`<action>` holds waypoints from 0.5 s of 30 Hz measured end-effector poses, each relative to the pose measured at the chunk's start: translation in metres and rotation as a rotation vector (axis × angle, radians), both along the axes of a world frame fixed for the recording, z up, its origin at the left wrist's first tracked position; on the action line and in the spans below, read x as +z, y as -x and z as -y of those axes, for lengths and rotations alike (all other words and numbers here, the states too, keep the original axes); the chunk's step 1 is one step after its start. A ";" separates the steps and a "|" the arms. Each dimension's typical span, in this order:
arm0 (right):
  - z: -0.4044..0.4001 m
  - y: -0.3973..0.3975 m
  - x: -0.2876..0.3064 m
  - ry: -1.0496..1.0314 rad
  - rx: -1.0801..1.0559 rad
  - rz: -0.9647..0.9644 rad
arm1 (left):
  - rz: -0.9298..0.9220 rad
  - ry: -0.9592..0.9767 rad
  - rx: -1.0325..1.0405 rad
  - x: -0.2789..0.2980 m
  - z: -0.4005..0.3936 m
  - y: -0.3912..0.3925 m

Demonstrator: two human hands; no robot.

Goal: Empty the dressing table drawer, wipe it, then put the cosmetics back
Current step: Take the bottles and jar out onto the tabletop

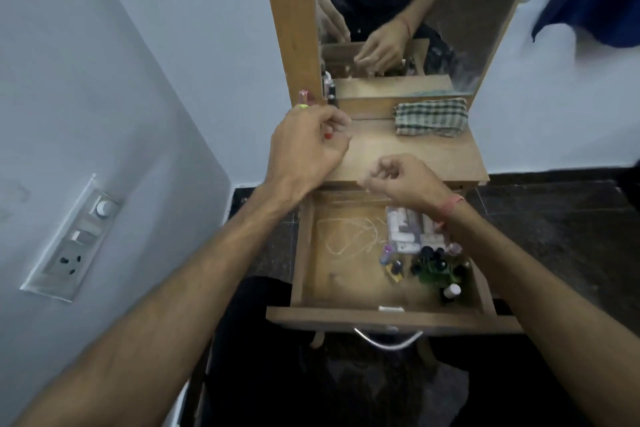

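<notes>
The wooden drawer [308,253] stands pulled out below the dressing table top [415,156]. Several small cosmetic bottles [433,267] and a clear pack of white tubes [408,229] lie in its right half; its left half is bare wood with a pale string-like mark. My left hand [308,146] hovers over the table top's left end, fingers closed on a small red-tipped item [327,136]. My right hand [398,177] is over the drawer's back edge, fingers curled; what it holds, if anything, is hidden. A folded checked cloth [431,116] rests on the table top at the right.
A mirror [398,10] in a wooden frame rises behind the table top. Small bottles [304,97] stand at the frame's left foot. A wall switch panel [74,239] is at the left. The drawer's metal handle [388,340] points toward me; dark floor surrounds the table.
</notes>
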State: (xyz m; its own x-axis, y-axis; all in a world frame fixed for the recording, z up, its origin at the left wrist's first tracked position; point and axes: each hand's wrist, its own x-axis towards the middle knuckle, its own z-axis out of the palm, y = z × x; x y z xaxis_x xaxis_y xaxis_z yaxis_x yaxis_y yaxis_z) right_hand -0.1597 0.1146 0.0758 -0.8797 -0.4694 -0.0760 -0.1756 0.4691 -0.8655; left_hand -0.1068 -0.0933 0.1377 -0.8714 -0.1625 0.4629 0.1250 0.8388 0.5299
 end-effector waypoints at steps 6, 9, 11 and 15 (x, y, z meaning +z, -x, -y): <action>-0.044 -0.062 0.029 -0.498 0.245 -0.020 | 0.329 0.025 -0.314 -0.067 -0.033 -0.060; -0.046 -0.082 0.027 -0.688 0.237 -0.077 | 0.433 0.126 -0.348 -0.084 -0.047 -0.070; -0.045 -0.091 0.018 -0.769 0.211 -0.151 | 0.430 0.167 -0.342 -0.089 -0.056 -0.073; -0.041 -0.103 0.000 -0.812 0.158 -0.235 | 0.466 0.222 -0.354 -0.091 -0.072 -0.076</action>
State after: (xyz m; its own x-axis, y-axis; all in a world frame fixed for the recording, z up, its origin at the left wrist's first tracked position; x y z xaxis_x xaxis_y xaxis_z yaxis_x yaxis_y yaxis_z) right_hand -0.0569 0.1558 0.0760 -0.8434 -0.4669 -0.2657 -0.4238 0.8822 -0.2050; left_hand -0.0309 -0.0209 0.0464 -0.9733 0.2295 0.0106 0.2133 0.8854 0.4131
